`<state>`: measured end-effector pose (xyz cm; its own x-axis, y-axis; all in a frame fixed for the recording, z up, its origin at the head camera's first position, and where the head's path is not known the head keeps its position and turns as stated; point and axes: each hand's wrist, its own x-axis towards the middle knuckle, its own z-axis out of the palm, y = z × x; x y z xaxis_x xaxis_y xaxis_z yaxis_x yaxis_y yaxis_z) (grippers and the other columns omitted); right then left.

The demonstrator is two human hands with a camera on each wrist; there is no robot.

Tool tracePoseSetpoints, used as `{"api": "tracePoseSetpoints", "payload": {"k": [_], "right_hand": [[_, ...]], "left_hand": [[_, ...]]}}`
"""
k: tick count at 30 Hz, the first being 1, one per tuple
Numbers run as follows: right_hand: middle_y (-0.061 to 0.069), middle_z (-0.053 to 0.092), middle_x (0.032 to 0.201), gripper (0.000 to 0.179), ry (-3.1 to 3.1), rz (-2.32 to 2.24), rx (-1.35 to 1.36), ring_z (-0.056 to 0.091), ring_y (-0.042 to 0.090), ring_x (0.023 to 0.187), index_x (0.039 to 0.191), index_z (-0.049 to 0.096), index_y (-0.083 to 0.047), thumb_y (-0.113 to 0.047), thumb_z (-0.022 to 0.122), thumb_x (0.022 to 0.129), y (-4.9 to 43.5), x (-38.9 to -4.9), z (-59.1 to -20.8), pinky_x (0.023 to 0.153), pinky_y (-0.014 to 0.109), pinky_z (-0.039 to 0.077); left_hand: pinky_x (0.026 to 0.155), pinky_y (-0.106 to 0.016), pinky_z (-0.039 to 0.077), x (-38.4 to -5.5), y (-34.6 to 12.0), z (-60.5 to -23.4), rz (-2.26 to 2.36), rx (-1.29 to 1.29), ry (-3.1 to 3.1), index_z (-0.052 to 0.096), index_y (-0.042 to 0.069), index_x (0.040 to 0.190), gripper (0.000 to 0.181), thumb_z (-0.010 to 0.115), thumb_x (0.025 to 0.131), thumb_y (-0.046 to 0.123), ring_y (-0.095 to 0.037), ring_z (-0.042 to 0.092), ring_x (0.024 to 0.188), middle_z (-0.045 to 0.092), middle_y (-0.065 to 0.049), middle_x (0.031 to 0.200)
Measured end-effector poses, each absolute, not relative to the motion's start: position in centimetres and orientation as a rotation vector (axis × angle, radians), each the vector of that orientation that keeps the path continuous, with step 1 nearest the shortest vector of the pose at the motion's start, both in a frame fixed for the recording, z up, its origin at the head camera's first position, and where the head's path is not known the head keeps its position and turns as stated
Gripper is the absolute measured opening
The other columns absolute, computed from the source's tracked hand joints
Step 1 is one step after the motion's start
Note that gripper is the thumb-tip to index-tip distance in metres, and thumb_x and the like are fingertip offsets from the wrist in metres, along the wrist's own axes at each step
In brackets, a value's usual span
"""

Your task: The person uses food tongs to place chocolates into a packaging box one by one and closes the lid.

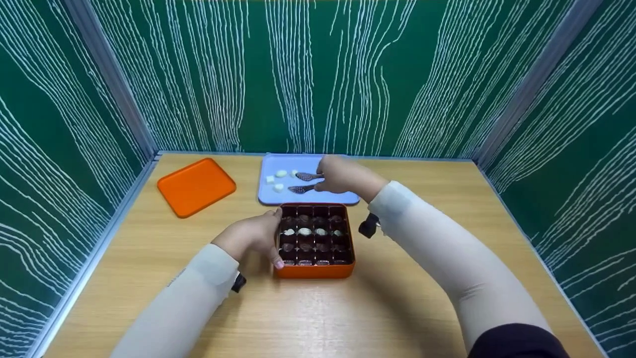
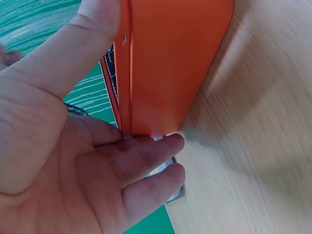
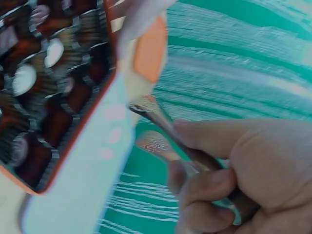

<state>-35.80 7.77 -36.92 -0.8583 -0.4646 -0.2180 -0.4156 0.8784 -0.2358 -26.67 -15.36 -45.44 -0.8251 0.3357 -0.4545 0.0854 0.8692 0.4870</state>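
An orange box [image 1: 315, 271] stands on the table, its dark compartment insert [image 1: 325, 256] facing up. Brown chocolates fill some compartments, and one row holds white pieces [image 1: 304, 231]. My left hand [image 1: 253, 233] grips the box's left side, thumb at the near corner and fingers toward the far one. In my right hand [image 1: 343, 175] I hold a pair of tongs [image 1: 302, 189] with perforated tips. The tips are apart, over a light blue tray [image 1: 298, 161] and just right of several small white pieces [image 1: 281, 173]. Right wrist view: fingers wrap the tongs [image 3: 202, 158].
An orange lid-like tray [image 1: 196, 188] lies at the back left of the wooden table [image 1: 308, 318]. Green panels [image 1: 343, 74] with white lines enclose the back and sides. The blue tray lies right behind the box.
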Motion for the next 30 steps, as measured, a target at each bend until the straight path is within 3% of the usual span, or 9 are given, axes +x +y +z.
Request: {"api": "tracePoseSetpoints", "payload": {"k": [3,7,13,17,24,27,30], "right_hand": [[-0.002,0.065,0.075,0.026,2.805,-0.364,-0.560,0.055,0.014,0.066,0.102,0.086,-0.003,-0.028,0.082,0.106,6.9,-37.1,-39.1,0.060,0.029,0.048],[-0.003,0.063,0.073,0.027,2.844,-0.408,-0.533,0.053,0.016,0.067,0.099,0.084,-0.004,-0.030,0.081,0.106,5.5,-38.0,-41.2,0.065,0.032,0.049],[0.008,0.078,0.101,0.032,2.892,-0.390,-0.478,0.061,0.022,0.083,0.114,0.078,-0.002,-0.033,0.081,0.107,3.0,-38.5,-42.8,0.089,0.043,0.063],[0.011,0.079,0.118,0.038,2.871,-0.410,-0.399,0.064,0.023,0.095,0.127,0.074,-0.002,-0.034,0.079,0.108,1.9,-38.8,-43.5,0.101,0.044,0.064],[0.008,0.078,0.123,0.032,2.824,-0.431,-0.332,0.065,0.023,0.099,0.130,0.074,-0.005,-0.031,0.076,0.110,1.7,-39.5,-44.3,0.103,0.043,0.063],[0.009,0.078,0.116,0.027,2.847,-0.391,-0.377,0.063,0.023,0.095,0.123,0.074,-0.005,-0.029,0.075,0.111,2.4,-39.5,-44.2,0.100,0.044,0.063],[0.007,0.072,0.102,0.034,2.851,-0.361,-0.414,0.060,0.023,0.089,0.112,0.074,-0.005,-0.039,0.071,0.113,3.8,-39.5,-43.6,0.095,0.044,0.061]], "left_hand": [[0.145,-0.060,0.019,-26.7,-15.5,-45.6,0.582,0.326,2.516,-0.001,0.007,0.183,0.160,0.109,0.069,0.035,-0.046,0.019,0.176,0.004,-0.026,0.190],[0.145,-0.060,0.019,-26.8,-15.5,-45.6,0.569,0.332,2.532,0.001,0.006,0.183,0.160,0.109,0.069,0.036,-0.046,0.019,0.176,0.005,-0.025,0.190],[0.145,-0.059,0.020,-26.8,-15.4,-45.6,0.569,0.335,2.540,0.003,0.005,0.182,0.160,0.110,0.068,0.036,-0.046,0.022,0.175,0.008,-0.024,0.191],[0.144,-0.060,0.022,-26.9,-15.3,-45.6,0.569,0.333,2.541,0.004,0.005,0.183,0.160,0.111,0.067,0.036,-0.046,0.026,0.174,0.010,-0.024,0.191],[0.144,-0.059,0.025,-26.9,-15.2,-45.7,0.559,0.342,2.539,0.004,0.005,0.183,0.159,0.111,0.070,0.037,-0.044,0.027,0.174,0.011,-0.025,0.190],[0.144,-0.057,0.025,-26.9,-15.3,-45.7,0.557,0.354,2.546,0.004,0.003,0.182,0.158,0.111,0.070,0.037,-0.043,0.027,0.174,0.012,-0.027,0.190],[0.145,-0.056,0.024,-26.9,-15.5,-45.7,0.557,0.356,2.552,0.004,0.002,0.182,0.159,0.111,0.070,0.036,-0.044,0.026,0.174,0.011,-0.027,0.190]]}}
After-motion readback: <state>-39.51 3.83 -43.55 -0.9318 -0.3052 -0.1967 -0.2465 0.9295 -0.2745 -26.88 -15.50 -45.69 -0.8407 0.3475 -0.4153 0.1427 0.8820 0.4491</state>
